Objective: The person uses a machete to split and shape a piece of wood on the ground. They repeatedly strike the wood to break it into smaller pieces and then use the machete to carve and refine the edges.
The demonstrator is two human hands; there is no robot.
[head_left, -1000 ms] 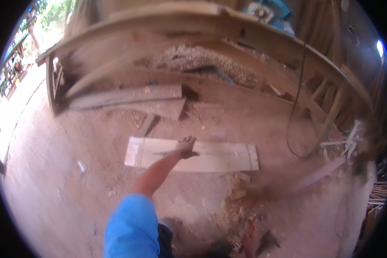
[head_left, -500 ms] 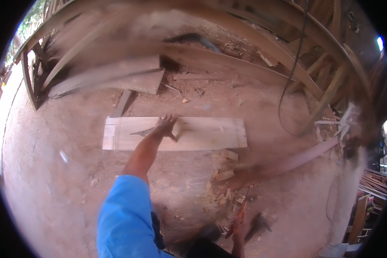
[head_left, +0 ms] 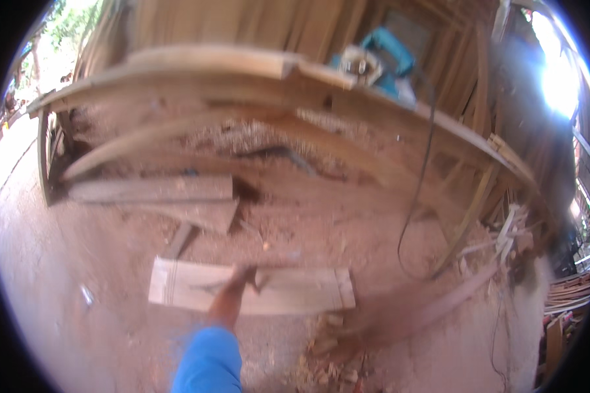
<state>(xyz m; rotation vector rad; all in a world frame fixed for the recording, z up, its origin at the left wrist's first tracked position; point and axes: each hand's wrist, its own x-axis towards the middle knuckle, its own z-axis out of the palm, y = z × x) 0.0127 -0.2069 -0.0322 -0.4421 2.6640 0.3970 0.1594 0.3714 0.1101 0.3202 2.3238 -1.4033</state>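
A pale, flat wooden board (head_left: pixel 301 288) lies on the dusty ground in front of me, with dark lines drawn across it near both ends. My left hand (head_left: pixel 242 278) rests on the board left of its middle, toward the far edge, thumb held apart from the blurred fingers. Beside that hand, a thin dark pointed shape (head_left: pixel 206 287) lies on the board; blur hides what it is. My left forearm comes out of a blue sleeve (head_left: pixel 210 360). My right hand is out of the picture.
Beyond the board stands a long wooden workbench (head_left: pixel 196 82) bearing a teal power tool (head_left: pixel 380 62). A black cord (head_left: pixel 413 223) hangs from it. Planks (head_left: pixel 157 188) lie beneath the bench. Wood offcuts (head_left: pixel 328 337) litter the ground at the near right.
The view has tilted up, so the board sits lower and the bench top with the power tool shows. My right hand has left the picture. My left hand stays on the board.
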